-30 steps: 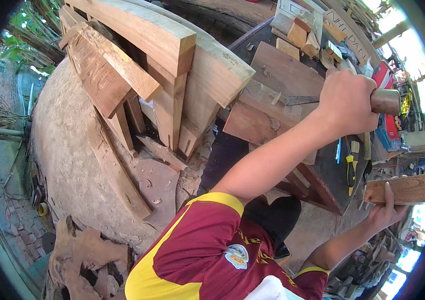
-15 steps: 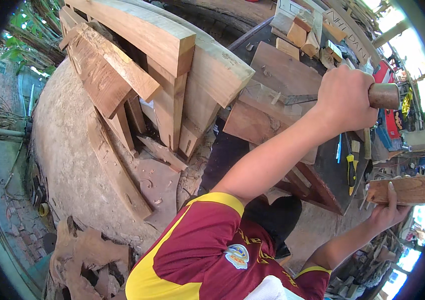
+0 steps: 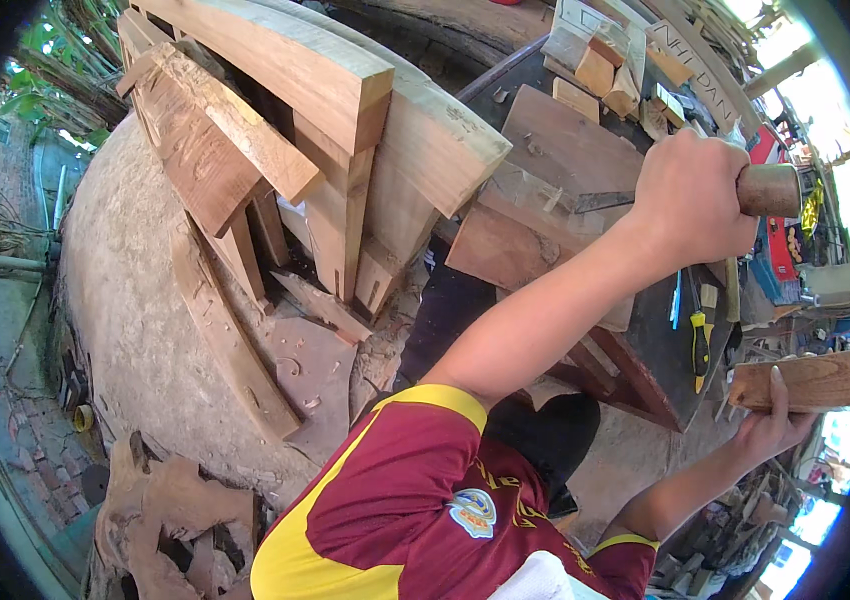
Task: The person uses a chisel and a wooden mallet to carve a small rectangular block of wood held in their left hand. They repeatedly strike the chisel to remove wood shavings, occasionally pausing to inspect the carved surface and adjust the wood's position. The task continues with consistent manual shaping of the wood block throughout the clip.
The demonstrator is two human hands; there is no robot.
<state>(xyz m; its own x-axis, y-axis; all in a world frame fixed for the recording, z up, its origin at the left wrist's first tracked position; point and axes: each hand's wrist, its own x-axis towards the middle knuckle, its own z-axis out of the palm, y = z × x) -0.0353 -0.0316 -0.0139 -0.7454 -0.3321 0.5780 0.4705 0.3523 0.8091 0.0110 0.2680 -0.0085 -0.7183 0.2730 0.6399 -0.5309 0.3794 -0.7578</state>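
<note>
My left hand [image 3: 695, 190] is closed in a fist around the thick round handle [image 3: 769, 190] of a chisel, whose end sticks out to the right. Its dark narrow blade [image 3: 603, 202] comes out on the fist's other side, over reddish-brown boards [image 3: 505, 245] on the dark bench [image 3: 660, 350]. Whether the tip touches wood I cannot tell. At the lower right my right hand [image 3: 770, 425] grips a brown wooden block [image 3: 810, 382] from below, thumb across its face. The block's far end runs into the dark rim of the view.
A yellow-and-black handled tool [image 3: 700, 350] and a brush [image 3: 709, 297] lie on the bench. Small wood offcuts [image 3: 595, 70] are heaped at its far end. Large pale timbers [image 3: 265, 60] stack up on the left, above a curved plank [image 3: 230, 330]. A gnarled wood piece [image 3: 170, 510] is at lower left.
The wooden block in my right hand has shifted slightly left and down. My left hand and the chisel hold almost the same place.
</note>
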